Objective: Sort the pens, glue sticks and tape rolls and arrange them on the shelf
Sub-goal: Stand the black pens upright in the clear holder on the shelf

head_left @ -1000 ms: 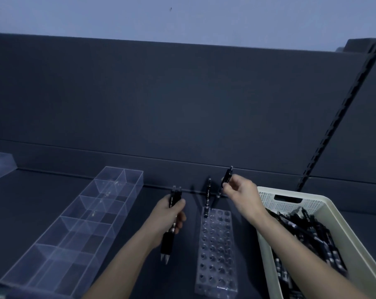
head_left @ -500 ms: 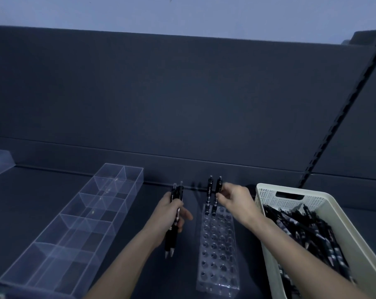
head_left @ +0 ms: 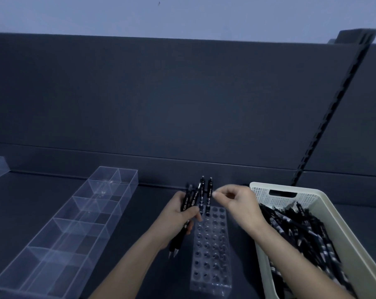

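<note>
Two bare forearms, both uncovered from the picture's lower edge to the wrists, left hand point(head_left: 178, 214) on a slim forearm entering from 7 o'clock, right hand point(head_left: 238, 203) on a forearm from 5 o'clock, slightly motion-blurred, slender fingers.

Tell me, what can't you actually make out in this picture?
All in the head view:
- How many held pens there are: the left hand covers them.
- Whether the right hand touches the standing pen: motion blur.
- Basket: near end cut off by the bottom edge.
- Pen lettering: too small.
</note>
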